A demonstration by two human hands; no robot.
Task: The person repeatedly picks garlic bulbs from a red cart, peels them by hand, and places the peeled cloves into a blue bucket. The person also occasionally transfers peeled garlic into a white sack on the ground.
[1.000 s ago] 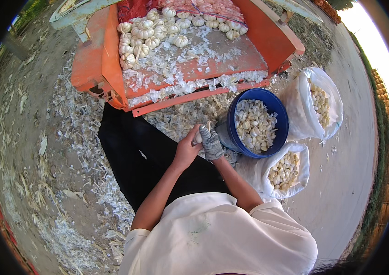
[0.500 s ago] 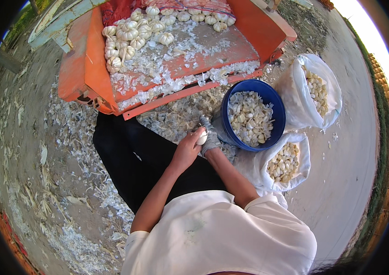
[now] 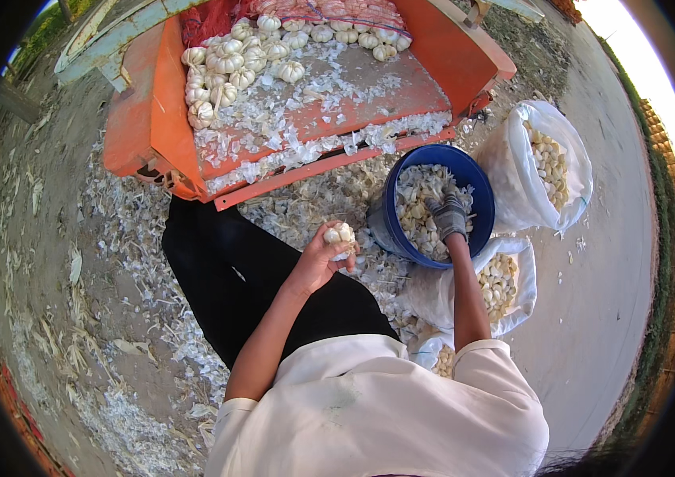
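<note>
My left hand (image 3: 317, 262) grips a garlic bulb (image 3: 340, 235); my gloved right hand (image 3: 449, 216) rests, fingers loosely curled, in the blue bucket (image 3: 476, 187).

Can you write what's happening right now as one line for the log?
left hand: holds garlic bulb | right hand: gloved, in blue bucket of cloves | nearby: orange tray, white bags

Red mesh sack (image 3: 337, 9) cut by top edge; lowest bag (image 3: 441, 359) mostly behind arm.
</note>
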